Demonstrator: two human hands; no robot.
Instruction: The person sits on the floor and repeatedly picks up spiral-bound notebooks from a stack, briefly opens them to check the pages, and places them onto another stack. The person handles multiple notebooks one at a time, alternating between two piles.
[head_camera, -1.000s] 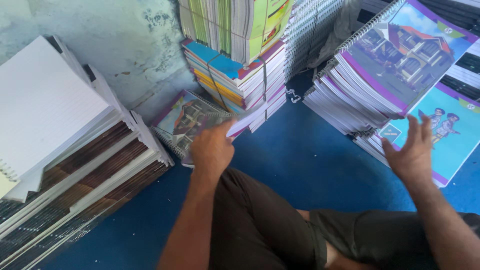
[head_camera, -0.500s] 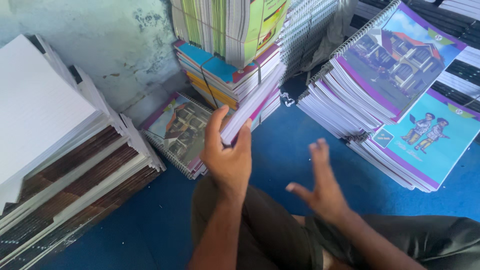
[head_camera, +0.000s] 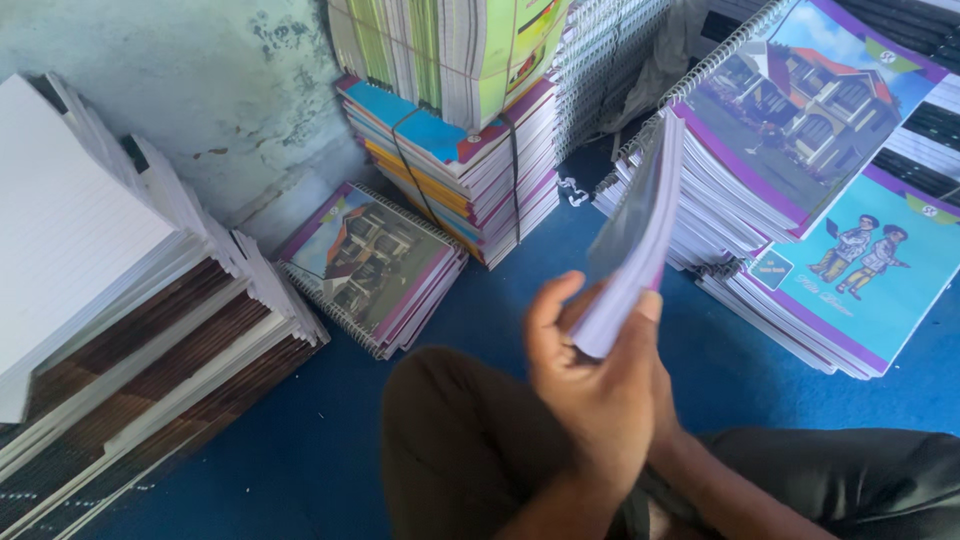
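Centre of the frame, low: the left hand (head_camera: 600, 395) grips a thin notebook (head_camera: 635, 240) by its lower edge, thumb on one face and fingers wrapped on the other, so that the book stands almost on end with its purple-bordered cover turned away and slightly blurred. The right hand (head_camera: 665, 400) lies just behind the left and is mostly hidden by it; whether it is closed on the same book or merely pressed against the left hand cannot be told. Both forearms rise from the bottom edge, over a knee in dark trousers (head_camera: 470, 450).

Outward from the hands: to the right, a tall pile of spiral-bound notebooks (head_camera: 780, 130) with a house picture on top, and below it a lower pile with a turquoise cover (head_camera: 860, 270) showing two cartoon figures. In the upper centre stands a strapped bundle of books (head_camera: 470, 170) with more bundles stacked above. At centre left, a short stack of house-cover notebooks (head_camera: 375, 265) lies on the blue floor (head_camera: 300, 440), near the wall. At far left leans a large slanted stack of white ruled paper blocks (head_camera: 110, 290).

Progress, as a judgement: one book is in hand and held well apart from every pile, so it appears to be between stacks. The short stack at centre left is low beside the piles on the right, which suggests the sorting is far from finished.
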